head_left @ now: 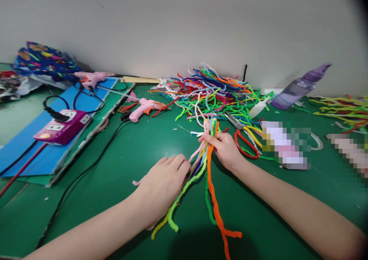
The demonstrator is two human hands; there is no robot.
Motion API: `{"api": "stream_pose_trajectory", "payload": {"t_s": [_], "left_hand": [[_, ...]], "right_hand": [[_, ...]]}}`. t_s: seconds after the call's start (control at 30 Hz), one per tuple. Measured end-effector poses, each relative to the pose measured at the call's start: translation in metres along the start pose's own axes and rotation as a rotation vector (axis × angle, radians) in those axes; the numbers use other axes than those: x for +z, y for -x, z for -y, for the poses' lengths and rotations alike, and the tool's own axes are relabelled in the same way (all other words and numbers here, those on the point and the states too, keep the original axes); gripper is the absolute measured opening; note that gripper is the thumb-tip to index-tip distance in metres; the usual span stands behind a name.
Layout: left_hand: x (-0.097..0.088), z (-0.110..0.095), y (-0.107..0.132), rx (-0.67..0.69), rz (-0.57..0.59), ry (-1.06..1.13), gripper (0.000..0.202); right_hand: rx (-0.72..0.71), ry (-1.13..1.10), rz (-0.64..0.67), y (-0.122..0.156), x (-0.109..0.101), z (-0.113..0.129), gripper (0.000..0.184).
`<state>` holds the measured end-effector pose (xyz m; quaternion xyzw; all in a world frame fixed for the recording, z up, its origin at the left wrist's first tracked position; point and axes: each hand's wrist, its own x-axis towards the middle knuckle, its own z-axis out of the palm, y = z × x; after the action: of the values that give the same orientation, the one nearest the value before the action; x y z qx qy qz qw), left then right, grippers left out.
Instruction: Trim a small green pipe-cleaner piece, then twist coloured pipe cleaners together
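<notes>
A bundle of pipe cleaners (211,168) in orange, green, yellow, pale pink and other colours hangs spread between my hands. My right hand (225,148) pinches it near its upper end, thumb across the strands. Lower and to the left, my left hand (163,187) has its fingers closed around a pale pink pipe cleaner (196,154), whose end pokes out at the left of the hand. Loose lower ends of the orange, lime and yellow strands dangle toward me. Just right of my right hand lie scissors with red handles (244,147), partly covered by pipe cleaners.
Behind my hands is a large heap of pipe cleaners (212,93) against the wall. Pink glue guns (140,110) and a purple power socket (64,125) with cords are at left. A purple water bottle (296,89) and a white glue bottle (258,108) stand at right.
</notes>
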<state>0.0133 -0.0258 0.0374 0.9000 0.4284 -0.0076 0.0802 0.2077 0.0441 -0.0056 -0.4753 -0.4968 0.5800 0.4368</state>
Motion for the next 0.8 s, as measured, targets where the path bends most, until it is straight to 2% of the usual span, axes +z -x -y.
{"api": "stream_pose_trajectory", "payload": {"t_s": [0.13,0.2,0.33,0.43,0.6,0.7,0.8], "left_hand": [[0.007,0.003,0.004,0.01,0.007,0.142,0.024],[0.009,0.003,0.008,-0.028,0.002,0.251,0.03],[0.011,0.001,0.013,-0.255,-0.06,0.493,0.038],[0.008,0.0,0.015,-0.376,-0.036,0.603,0.035],[0.004,0.001,0.015,-0.378,0.0,0.86,0.032],[0.006,0.001,0.015,-0.359,-0.032,0.937,0.031],[0.009,0.002,0.014,-0.377,-0.102,0.925,0.035]], "right_hand": [[0.049,-0.098,-0.008,-0.001,-0.001,0.003,0.027],[0.069,-0.16,-0.021,-0.002,-0.001,0.005,0.026],[0.077,-0.241,-0.03,-0.003,-0.001,0.006,0.024],[0.039,-0.268,-0.038,-0.002,0.001,0.006,0.021],[-0.032,-0.317,-0.084,0.004,0.007,0.01,0.019],[-0.033,-0.371,-0.123,0.005,0.01,0.013,0.017],[-0.003,-0.371,-0.109,0.003,0.009,0.015,0.02]]}}
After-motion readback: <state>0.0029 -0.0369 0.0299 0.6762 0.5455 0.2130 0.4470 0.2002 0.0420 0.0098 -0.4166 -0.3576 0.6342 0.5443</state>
